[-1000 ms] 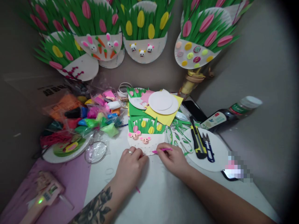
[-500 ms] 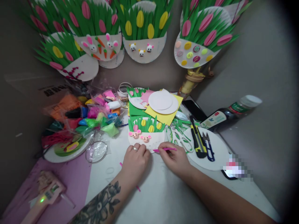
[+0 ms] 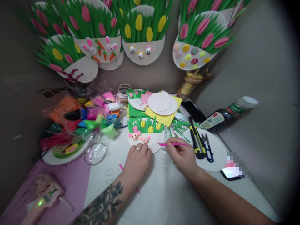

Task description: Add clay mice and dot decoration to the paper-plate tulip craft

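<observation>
Table: The white table (image 3: 164, 193) is the biggest thing. Both arms reach across it.
Wall baskets: Paper plate flower baskets (image 3: 140, 37) hang on the wall at the back. They have green grass and pink and yellow tulips.
Clay bags: A heap of bright clay bags (image 3: 93, 117) sits on the left. A clear lid (image 3: 95, 153) lies just in front of the heap.
Tool plate: A white plate (image 3: 220, 154) lies on the right. A yellow knife (image 3: 194, 139) and blue snips (image 3: 207, 147) lie on it.
Bottle: A dark bottle (image 3: 231, 114) lies on its side behind that plate.
Glue gun: A pink glue gun (image 3: 44, 198) lies at the near left. Its green light is on.
Little basket: The little basket (image 3: 153, 142) lies flat in the middle of the table, right at the fingertips of both hands. It has green grass, small tulips and two pink animal faces (image 3: 134, 135).
Left hand: The left hand (image 3: 138, 161) wears a ring. Its fingers press down on the near edge of the little basket. They lie on top and are not closed around anything.
Right hand: The right hand (image 3: 182, 154) is just beside the little basket, on its right side. Its thumb and fingers are pinched tight on the pink stick.
Pink stick: The pink stick (image 3: 173, 144) is thin and lies sideways. Its tip is at the right edge of the little basket.
</observation>
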Motion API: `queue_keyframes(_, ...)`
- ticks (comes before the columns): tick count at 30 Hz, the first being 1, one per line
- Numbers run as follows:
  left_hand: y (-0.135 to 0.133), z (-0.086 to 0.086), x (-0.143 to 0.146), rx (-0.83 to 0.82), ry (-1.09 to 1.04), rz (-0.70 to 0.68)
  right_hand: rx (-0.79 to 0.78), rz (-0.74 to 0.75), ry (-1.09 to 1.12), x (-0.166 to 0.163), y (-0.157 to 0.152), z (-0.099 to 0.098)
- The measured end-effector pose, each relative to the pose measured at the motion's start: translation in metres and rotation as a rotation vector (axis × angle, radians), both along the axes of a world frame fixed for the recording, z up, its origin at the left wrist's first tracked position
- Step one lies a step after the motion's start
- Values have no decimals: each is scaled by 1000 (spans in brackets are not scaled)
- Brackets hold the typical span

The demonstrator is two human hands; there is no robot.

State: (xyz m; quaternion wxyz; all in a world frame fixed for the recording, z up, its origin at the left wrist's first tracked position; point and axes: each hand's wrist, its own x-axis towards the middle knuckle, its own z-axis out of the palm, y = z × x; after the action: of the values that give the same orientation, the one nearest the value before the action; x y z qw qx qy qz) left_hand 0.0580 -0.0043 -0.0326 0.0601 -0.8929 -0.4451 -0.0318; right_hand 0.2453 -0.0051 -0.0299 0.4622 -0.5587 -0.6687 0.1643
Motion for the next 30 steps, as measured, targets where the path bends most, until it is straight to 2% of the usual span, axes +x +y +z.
queue_keyframes(7,4,-1,-4,-5,11,15,-7,0,23,1,0,-3)
queue_keyframes(14,-4,-3,-14,60,-73,1,-30,14,49,3,0,-3)
queue_keyframes(17,-6,3,-33,130,-212,83,-44,16,63,4,1,-1)
queue_keyframes(20,-5,17,-61,204,-268,247,-69,28,59,4,1,-1)
queue_keyframes(23,-5,30,-80,90,-69,452,-106,80,53,1,1,-3)
queue_keyframes(25,-9,35,-82,-39,7,511,-118,139,57,-4,1,-6)
queue_keyframes(27,-12,35,-75,-153,-9,456,-118,182,65,-9,1,-9)
queue_keyframes(30,-15,32,-58,-276,-18,268,-128,170,69,-16,4,-13)
